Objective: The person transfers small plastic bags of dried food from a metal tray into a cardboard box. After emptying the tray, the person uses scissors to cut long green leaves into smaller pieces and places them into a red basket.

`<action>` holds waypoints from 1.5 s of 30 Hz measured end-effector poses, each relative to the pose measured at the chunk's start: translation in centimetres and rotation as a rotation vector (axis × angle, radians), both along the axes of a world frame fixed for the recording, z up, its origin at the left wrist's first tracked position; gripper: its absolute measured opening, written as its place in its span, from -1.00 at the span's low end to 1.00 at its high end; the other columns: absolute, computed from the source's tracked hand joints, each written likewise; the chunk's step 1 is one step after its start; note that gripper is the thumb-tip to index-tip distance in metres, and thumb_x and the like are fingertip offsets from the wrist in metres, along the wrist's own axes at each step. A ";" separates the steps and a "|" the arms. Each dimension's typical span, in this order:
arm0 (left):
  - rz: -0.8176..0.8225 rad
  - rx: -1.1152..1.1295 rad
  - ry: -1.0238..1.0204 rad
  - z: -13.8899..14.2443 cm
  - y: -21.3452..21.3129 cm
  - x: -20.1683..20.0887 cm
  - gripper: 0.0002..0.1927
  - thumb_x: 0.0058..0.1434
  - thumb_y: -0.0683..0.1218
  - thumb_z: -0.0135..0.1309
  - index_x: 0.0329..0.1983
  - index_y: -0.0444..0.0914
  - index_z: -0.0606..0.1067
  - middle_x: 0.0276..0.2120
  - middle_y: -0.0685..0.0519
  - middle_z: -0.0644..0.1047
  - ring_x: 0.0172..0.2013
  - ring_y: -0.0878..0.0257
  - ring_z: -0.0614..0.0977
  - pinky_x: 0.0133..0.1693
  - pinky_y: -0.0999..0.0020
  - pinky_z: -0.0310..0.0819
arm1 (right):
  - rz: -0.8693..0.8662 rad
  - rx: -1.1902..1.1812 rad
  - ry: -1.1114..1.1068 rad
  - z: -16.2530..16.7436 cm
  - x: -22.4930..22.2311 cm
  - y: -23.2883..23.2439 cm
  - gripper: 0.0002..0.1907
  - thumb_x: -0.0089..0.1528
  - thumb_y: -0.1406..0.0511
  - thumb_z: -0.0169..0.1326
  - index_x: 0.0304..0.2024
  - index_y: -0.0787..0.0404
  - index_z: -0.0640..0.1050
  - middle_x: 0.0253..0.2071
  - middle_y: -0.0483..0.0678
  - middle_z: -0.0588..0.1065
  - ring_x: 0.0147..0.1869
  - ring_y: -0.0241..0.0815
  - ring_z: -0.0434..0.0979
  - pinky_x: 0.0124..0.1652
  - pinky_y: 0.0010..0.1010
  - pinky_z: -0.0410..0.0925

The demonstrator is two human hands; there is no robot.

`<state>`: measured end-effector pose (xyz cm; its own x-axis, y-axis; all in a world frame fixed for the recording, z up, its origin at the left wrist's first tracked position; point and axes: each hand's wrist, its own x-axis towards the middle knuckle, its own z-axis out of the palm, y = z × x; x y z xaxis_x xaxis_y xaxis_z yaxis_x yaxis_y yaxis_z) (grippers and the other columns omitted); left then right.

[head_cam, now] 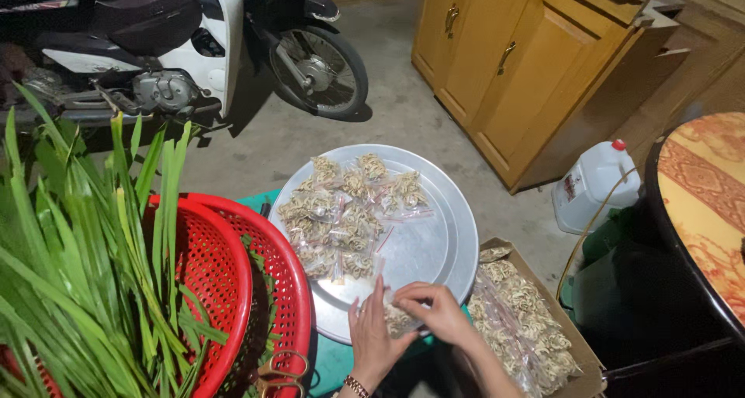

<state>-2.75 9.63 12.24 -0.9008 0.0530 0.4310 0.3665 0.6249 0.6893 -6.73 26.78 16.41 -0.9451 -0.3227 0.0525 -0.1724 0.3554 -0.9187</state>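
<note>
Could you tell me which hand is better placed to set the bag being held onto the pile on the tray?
Probably the left hand: it lies on the tray side of the bag, nearer the pile; the right hand pinches its far edge.

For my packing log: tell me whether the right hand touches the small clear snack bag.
Touching: the head view shows the right hand fingertips pinching the small clear snack bag.

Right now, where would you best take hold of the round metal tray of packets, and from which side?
Grip the bare rim of the tray on its right side, coming in from the right. The packets lie heaped toward its left and centre, the red basket crowds its left edge, and both hands, left hand and right hand, work at its near edge.
</note>
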 end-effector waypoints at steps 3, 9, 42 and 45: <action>-0.003 0.139 -0.204 -0.9 -0.4 1.7 0.12 -0.17 0.04 0.42 0.47 -0.20 0.15 -0.03 -0.05 0.59 0.02 0.00 0.56 0.12 0.10 0.35 | -0.057 -0.260 -0.038 -1.1 3.1 -0.5 -0.75 0.21 0.38 0.15 -0.08 0.31 0.67 0.01 0.01 0.62 0.10 -0.20 0.60 0.08 -0.38 0.43; 0.043 0.169 -0.121 -1.6 -0.9 3.8 0.05 -0.22 0.08 0.48 0.35 -0.24 0.27 -0.08 -0.09 0.59 -0.07 -0.06 0.54 0.02 0.09 0.35 | -0.116 -0.200 0.081 -2.1 7.1 -0.4 -0.73 0.20 0.40 0.16 -0.05 0.28 0.68 0.21 0.02 0.55 0.26 -0.13 0.53 0.16 -0.32 0.36; -0.176 0.175 0.117 0.3 -4.8 8.1 -0.02 -0.19 -0.05 0.37 0.37 -0.29 0.29 0.04 -0.13 0.56 -0.02 -0.04 0.60 0.05 0.10 0.34 | -0.020 0.117 -0.055 -0.2 12.5 -3.8 -0.68 0.18 0.30 0.25 -0.04 0.29 0.68 0.10 -0.02 0.52 0.07 -0.19 0.57 -0.08 -0.39 0.40; -0.281 0.295 -0.100 0.4 -5.8 8.0 0.03 -0.21 0.01 0.49 0.35 -0.29 0.29 0.01 -0.13 0.55 -0.08 0.03 0.58 -0.01 0.17 0.41 | -0.102 -0.011 0.034 -1.0 12.7 -3.4 -0.73 0.18 0.35 0.23 -0.09 0.36 0.68 -0.13 -0.05 0.57 -0.10 -0.26 0.58 -0.20 -0.47 0.43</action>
<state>5.28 3.83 12.63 -0.9071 0.1906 0.3753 0.4167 0.2808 0.8646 6.02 23.42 15.41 -0.9706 -0.2242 0.0878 -0.1667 0.3624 -0.9170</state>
